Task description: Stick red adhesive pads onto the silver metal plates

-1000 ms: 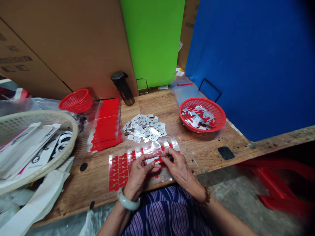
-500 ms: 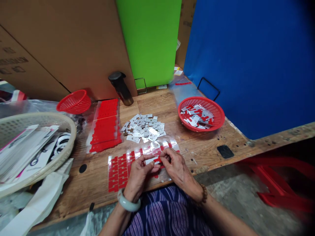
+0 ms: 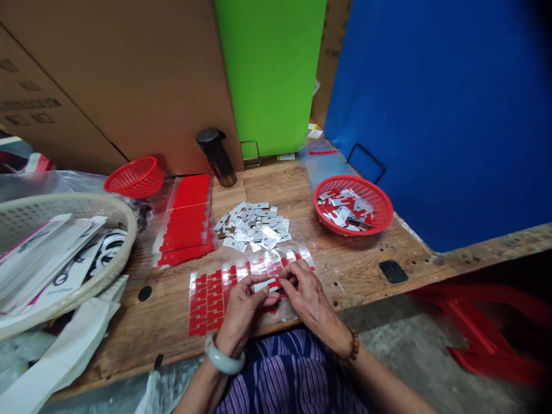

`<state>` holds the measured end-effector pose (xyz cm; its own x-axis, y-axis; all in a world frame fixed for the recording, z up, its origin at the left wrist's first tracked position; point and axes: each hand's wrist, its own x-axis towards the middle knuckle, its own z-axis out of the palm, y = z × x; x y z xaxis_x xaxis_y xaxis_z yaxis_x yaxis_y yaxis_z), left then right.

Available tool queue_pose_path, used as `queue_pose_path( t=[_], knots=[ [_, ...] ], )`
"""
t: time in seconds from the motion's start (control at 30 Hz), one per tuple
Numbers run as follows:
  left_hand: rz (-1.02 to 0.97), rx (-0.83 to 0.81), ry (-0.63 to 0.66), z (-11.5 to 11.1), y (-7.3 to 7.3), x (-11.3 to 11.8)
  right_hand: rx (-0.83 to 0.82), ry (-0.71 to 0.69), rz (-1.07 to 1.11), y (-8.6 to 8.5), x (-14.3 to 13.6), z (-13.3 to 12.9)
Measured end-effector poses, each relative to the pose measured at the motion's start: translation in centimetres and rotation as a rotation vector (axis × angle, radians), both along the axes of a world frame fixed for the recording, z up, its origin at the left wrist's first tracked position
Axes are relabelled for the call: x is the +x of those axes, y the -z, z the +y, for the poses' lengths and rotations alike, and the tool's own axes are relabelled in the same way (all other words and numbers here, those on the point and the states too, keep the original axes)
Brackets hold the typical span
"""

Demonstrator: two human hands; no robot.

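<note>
My left hand [image 3: 240,307] is closed on a small silver metal plate [image 3: 261,285], held between thumb and fingers. A red sticker [image 3: 273,283] lies on the plate's right end. My right hand [image 3: 309,296] pinches at that end, its thumb and index finger on the red sticker; the fingertips partly hide it. Both hands are over a clear sheet with rows of red stickers [image 3: 214,301], which lies at the table's front edge. Just behind the sheet is a loose pile of silver metal plates [image 3: 252,227].
A red basket [image 3: 385,214] at the right holds plates with red stickers. Stacked red sticker sheets [image 3: 183,218], a small red basket [image 3: 134,179] and a dark bottle [image 3: 221,164] stand behind on the left. A cream basket [image 3: 129,230] holds printed cards. Blue and green panels [image 3: 271,75] rise behind.
The view has shifted slightly. Both hands stay in nearly the same place, with the right fingers still at the sticker on the plate's right end.
</note>
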<state>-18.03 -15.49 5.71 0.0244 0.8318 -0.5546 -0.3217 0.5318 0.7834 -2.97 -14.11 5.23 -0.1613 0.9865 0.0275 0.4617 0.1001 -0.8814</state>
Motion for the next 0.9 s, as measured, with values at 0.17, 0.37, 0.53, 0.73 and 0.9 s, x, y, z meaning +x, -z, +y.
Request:
queue_pose_path(
  t=[0.17,0.37,0.53,0.73,0.9],
  knots=[
    [0.0,-0.002,-0.013,-0.2,0.1,-0.3,0.027,0.007,-0.013,0.0,-0.5,-0.1],
    [-0.021,-0.02,-0.042,-0.3,0.2,-0.5,0.055,0.001,-0.032,0.1,-0.9,-0.5],
    [-0.006,-0.022,-0.056,-0.6,0.5,-1.0,0.091,0.109,-0.035,0.5,0.2,0.1],
    [-0.026,-0.034,-0.056,-0.8,0.4,-1.3,-0.12,0.012,0.13,0.0,0.6,0.7],
    [-0.062,-0.053,-0.063,-0.9,-0.2,-1.3,-0.341,-0.096,0.282,0.0,-0.5,0.4]
  ],
)
